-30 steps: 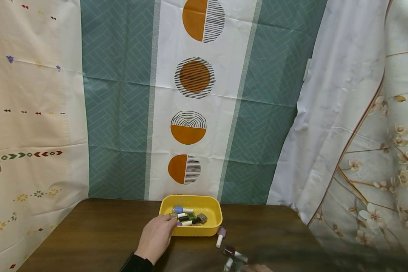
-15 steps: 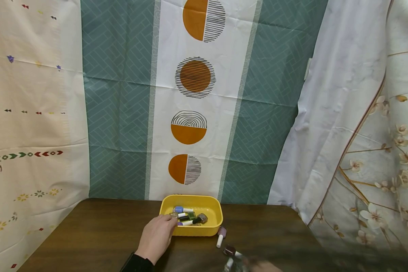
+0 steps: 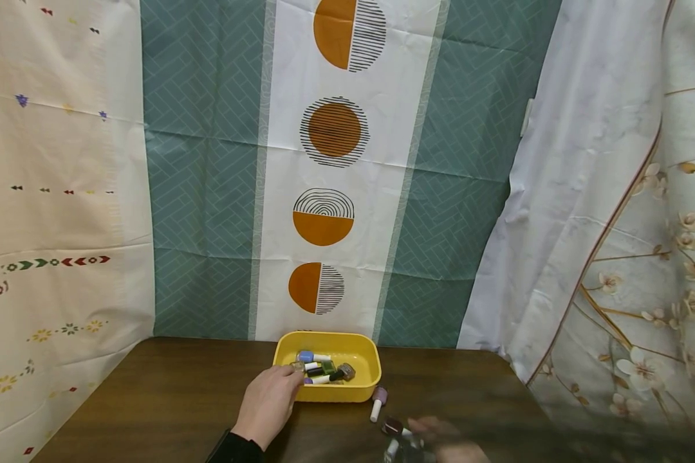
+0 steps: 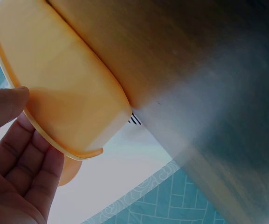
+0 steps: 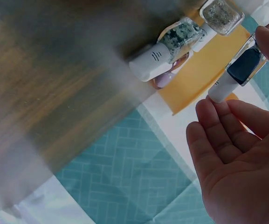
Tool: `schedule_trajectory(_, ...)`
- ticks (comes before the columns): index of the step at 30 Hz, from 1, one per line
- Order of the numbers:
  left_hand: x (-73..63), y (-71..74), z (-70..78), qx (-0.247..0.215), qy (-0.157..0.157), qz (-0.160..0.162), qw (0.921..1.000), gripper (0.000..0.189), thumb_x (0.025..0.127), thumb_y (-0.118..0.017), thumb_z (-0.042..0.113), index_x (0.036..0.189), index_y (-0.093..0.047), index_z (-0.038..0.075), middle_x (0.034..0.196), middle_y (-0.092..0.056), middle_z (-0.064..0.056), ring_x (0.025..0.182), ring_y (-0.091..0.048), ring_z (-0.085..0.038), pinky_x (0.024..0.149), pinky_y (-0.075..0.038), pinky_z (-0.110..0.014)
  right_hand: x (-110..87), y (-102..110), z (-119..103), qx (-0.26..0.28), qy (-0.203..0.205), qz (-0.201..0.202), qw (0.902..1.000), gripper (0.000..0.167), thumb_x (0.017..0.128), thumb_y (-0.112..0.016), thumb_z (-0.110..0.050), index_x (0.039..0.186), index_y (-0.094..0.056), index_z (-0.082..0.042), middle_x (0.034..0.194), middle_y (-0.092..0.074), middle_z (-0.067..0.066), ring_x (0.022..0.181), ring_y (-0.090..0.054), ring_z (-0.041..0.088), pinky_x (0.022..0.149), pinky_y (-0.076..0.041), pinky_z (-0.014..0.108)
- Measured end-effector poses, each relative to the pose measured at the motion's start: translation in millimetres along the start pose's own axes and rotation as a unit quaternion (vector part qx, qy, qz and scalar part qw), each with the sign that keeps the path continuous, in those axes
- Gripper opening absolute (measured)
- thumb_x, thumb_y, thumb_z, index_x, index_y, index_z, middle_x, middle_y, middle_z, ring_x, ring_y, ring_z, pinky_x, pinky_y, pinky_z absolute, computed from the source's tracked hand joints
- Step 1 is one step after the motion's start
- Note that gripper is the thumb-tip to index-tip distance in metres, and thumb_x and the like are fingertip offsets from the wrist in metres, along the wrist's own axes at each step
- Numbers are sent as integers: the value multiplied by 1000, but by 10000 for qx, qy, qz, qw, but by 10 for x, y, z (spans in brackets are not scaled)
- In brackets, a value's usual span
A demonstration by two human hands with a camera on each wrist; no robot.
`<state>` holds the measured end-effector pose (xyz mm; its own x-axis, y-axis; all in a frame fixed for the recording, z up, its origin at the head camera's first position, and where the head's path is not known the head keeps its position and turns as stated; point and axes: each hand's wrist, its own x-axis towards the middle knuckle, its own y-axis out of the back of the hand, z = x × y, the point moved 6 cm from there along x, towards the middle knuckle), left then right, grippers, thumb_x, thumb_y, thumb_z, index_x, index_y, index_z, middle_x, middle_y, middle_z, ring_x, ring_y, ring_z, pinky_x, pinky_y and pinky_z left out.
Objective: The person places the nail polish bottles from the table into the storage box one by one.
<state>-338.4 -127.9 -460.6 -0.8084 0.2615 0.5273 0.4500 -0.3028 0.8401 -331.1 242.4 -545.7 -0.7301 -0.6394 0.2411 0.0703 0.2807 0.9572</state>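
Observation:
My left hand (image 3: 268, 405) grips the left front rim of a yellow plastic basket (image 3: 342, 394); in the left wrist view the thumb lies outside the wall, the fingers across the rim. Several nail polish bottles (image 3: 306, 356) lie inside it. At the bottom of the head view, my right hand (image 3: 454, 444) is partly blurred. The right wrist view shows its thumb and fingertips pinching a dark nail polish bottle (image 5: 245, 65) with a white cap. Beside that hand are a silver glitter bottle (image 5: 220, 16) and a dark-flecked glitter bottle (image 5: 178, 39).
A mauve nail polish bottle (image 3: 379, 395) lies just right of the basket, and a dark red one (image 3: 392, 425) nearer me. The brown table (image 3: 197, 386) ends at hanging patterned cloths (image 3: 203, 193). A dark blur covers the lower right of the head view.
My right hand has come up a little and further into the head view, close to the loose bottles. The left hand and the basket stay in place.

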Motion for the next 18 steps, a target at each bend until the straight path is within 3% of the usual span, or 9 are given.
schedule_trajectory(2,3,-6,-5,4,36,-35,10000,13,90,-92,14,96,-82,18,99,-76,3,89,-68,-18,89,-63,-42,24,-23,10,-128,-275,-196,9993,80,96,-77,-63,163,-53,-25,147,-60,12,130,-62,32,100,-57,51)
schedule_trajectory(5,6,-15,-14,-24,104,-101,9999,12,91,-92,14,98,-82,18,101,-76,2,91,-69,-18,91,-63,-42,84,11,-29,-83,-438,-305,9985,83,96,-76,-66,163,-54,-22,150,-59,11,134,-60,37,105,-56,55)
schedule_trajectory(8,8,-19,-18,-49,127,-131,9998,12,92,-91,15,99,-83,18,103,-77,2,92,-69,-19,92,-63,-43,169,225,-253,271,-761,-554,9952,83,97,-78,-61,161,-56,-13,151,-59,17,137,-57,47,108,-52,64)
schedule_trajectory(13,14,-20,-21,-50,108,-134,9998,11,92,-91,15,97,-82,19,101,-76,3,92,-69,-18,92,-63,-43,242,618,-690,42,-718,-232,9971,83,94,-82,-59,154,-60,-6,143,-63,12,130,-61,33,103,-58,48)
schedule_trajectory(18,15,-33,-23,-70,60,-124,9999,12,91,-91,14,97,-82,19,100,-76,3,91,-69,-18,91,-63,-42,292,694,-796,-65,-638,276,9976,79,94,-82,-62,154,-63,-12,142,-65,1,127,-63,24,102,-59,46)
